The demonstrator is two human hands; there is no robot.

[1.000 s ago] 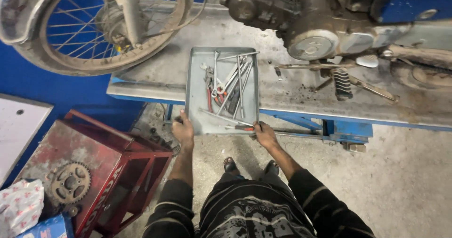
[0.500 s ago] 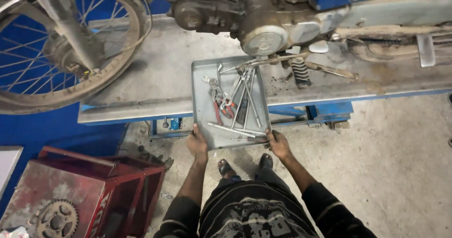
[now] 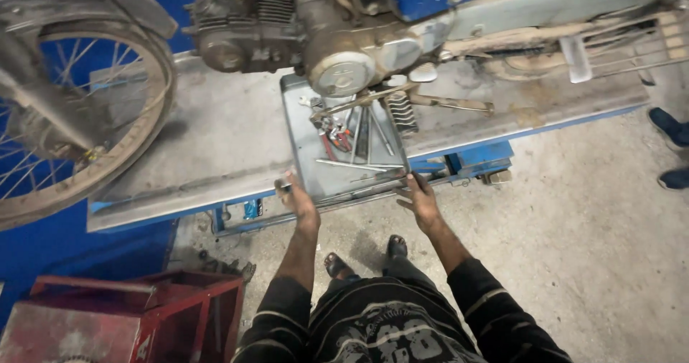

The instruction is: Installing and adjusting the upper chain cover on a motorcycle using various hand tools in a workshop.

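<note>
There is a single view, from a camera worn on the person's head. It looks steeply down and forward over the person's own chest and forearms at the tabletop (image 3: 215, 147), which crosses the upper frame just beyond arm's reach. The motorcycle engine (image 3: 337, 47) sits above the tabletop's near edge, the concrete floor (image 3: 574, 248) below it.
</note>
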